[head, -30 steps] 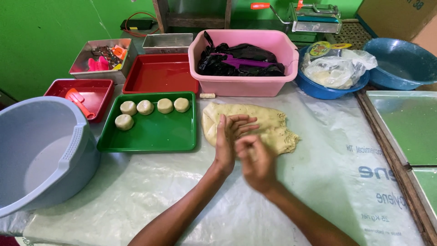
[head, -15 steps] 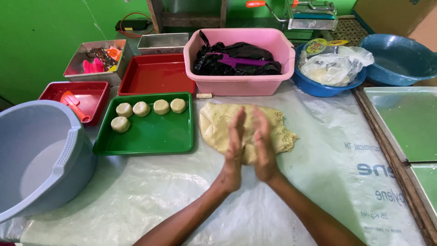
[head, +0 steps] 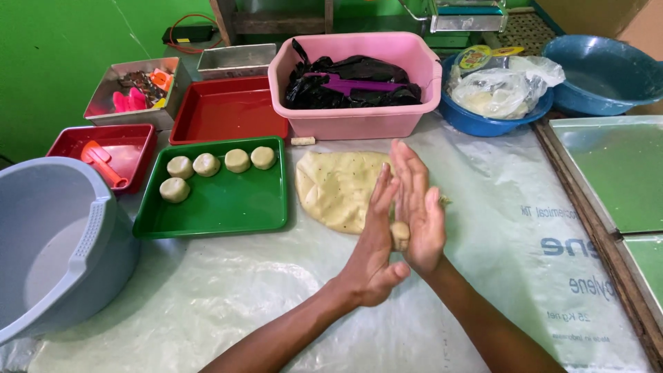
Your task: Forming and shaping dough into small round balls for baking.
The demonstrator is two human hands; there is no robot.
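- Counter (head: 228,304) under a clear plastic sheet, likely to keep dough from sticking.
- Grey plastic basin (head: 48,242) at the near left edge, out of the working space.
- Pink tub (head: 359,117) with black bags at the back, beyond reach of the rolling.
- Green tray (head: 228,207) just left of the dough, close enough for dropping off portions; five flattened dough rounds (head: 207,164) in its far corner.
- Speckled dough slab (head: 338,190) flat on the sheet, just beyond the hands.
- Left hand (head: 373,255) and right hand (head: 418,214) upright, palms facing, fingers straight, pressed on a small dough ball (head: 400,235) between them for shaping.
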